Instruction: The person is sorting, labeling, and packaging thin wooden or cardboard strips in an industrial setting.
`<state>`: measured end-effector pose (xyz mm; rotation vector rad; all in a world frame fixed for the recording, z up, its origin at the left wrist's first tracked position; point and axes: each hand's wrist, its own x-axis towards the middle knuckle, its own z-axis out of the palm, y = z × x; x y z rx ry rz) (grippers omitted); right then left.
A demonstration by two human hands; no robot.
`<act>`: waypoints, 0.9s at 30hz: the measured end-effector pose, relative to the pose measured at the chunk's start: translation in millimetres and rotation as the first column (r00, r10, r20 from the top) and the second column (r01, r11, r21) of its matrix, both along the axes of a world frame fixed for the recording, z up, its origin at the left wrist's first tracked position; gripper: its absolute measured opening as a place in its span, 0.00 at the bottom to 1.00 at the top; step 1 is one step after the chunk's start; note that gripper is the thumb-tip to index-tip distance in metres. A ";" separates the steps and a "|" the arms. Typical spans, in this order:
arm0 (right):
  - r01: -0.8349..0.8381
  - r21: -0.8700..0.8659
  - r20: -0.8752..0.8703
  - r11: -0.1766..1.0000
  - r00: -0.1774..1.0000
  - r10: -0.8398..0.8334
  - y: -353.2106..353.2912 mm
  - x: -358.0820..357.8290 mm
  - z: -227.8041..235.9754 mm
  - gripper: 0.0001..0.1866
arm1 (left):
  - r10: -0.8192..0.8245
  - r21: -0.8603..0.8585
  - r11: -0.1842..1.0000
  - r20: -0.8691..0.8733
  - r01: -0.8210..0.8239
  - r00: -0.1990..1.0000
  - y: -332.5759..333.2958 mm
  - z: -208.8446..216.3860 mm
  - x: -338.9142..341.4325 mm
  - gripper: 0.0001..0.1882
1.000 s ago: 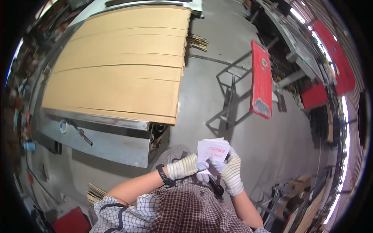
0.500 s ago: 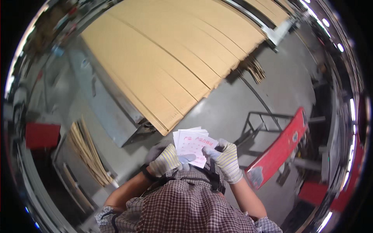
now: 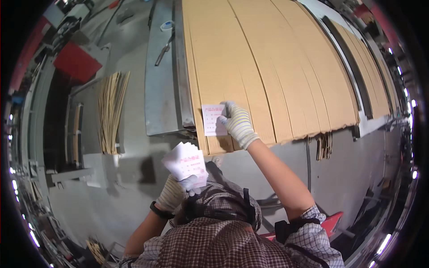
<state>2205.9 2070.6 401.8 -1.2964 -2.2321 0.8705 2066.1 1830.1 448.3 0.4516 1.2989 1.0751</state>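
A fanned stack of white paper slips with red print (image 3: 184, 158) is gripped in my left hand (image 3: 175, 193), near my body and beyond the cardboard's near edge. My right hand (image 3: 237, 126) pinches the right side of a single printed slip (image 3: 212, 120). That slip is over the near left corner of a large brown cardboard sheet (image 3: 268, 71); whether it lies flat on it I cannot tell. Both hands wear striped white knit gloves.
Left of the cardboard runs a grey metal surface (image 3: 161, 89) with a tape roll (image 3: 167, 26) and a dark tool (image 3: 162, 54) on it. Thin wooden strips (image 3: 114, 114) stand farther left. A red bench-like piece (image 3: 331, 223) is at the lower right.
My right hand has drawn one slip from the stack and moved forward over the cardboard. My left hand keeps the rest, now apart from the right. The view has turned left.
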 end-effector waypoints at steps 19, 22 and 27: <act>-0.014 -0.460 -0.175 0.888 0.982 -0.075 27.4 59.9 24.8 0.22 | 0.207 0.056 0.975 0.097 -0.213 0.973 82.1 -20.8 10.1 0.19; -0.162 0.199 0.256 0.966 0.960 0.109 44.0 84.0 19.2 0.41 | 0.229 0.039 0.972 0.041 -0.230 0.973 76.9 -12.0 14.5 0.19; -0.351 0.345 0.547 0.871 0.829 0.117 40.9 149.2 -0.6 0.47 | 0.376 0.064 0.922 0.092 -0.382 0.922 78.8 -10.1 52.9 0.19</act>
